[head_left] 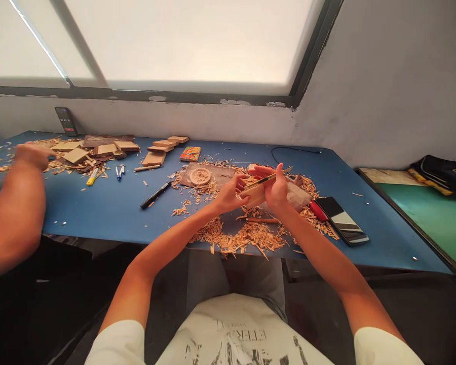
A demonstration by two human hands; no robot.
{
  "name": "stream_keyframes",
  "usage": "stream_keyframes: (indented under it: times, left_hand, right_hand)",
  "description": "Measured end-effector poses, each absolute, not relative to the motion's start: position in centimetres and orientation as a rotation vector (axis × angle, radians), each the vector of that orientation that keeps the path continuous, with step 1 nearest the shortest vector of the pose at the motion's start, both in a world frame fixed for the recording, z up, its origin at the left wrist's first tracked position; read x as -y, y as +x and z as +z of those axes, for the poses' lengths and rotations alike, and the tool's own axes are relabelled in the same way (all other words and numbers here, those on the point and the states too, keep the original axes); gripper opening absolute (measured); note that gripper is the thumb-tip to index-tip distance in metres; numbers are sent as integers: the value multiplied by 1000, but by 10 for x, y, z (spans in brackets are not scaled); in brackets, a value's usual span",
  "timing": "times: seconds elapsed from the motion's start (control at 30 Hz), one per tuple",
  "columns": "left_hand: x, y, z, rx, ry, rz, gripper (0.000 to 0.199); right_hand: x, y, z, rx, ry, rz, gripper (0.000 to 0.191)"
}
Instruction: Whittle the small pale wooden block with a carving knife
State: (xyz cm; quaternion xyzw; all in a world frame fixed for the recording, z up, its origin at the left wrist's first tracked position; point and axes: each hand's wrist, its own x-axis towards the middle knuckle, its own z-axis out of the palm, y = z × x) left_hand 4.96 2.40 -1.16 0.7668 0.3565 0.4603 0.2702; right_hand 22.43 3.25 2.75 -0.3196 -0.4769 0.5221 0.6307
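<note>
My left hand [231,194] is closed around the near-left end of a pale wooden block [254,196], held above the table. My right hand [276,191] is at the block's other side, thumb up and fingers reaching left behind it. A slim dark-and-yellow tool [266,179], pencil-like, lies across the right hand between thumb and fingers; its exact kind is unclear. Under both hands, curled wood shavings [247,237] cover a brown sheet and the table. Left of the hands, a round carved wooden piece [200,176] rests with shavings in its hollow.
On the blue table [117,213] lie a black marker [155,195], a phone [344,220], a red object [318,210], stacked wood blocks [161,147], a colourful small box [190,153], a yellow cutter [92,176] and a compass [119,172]. Another person's arm [21,203] is at left.
</note>
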Motion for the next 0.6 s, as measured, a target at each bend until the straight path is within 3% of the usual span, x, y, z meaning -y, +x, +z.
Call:
stream_keyframes:
  times: [0.6]
  left_hand:
    - [-15,51,-2,-796,1942,1213,66]
  right_hand:
    - [-44,216,8,918,-597,1470,68]
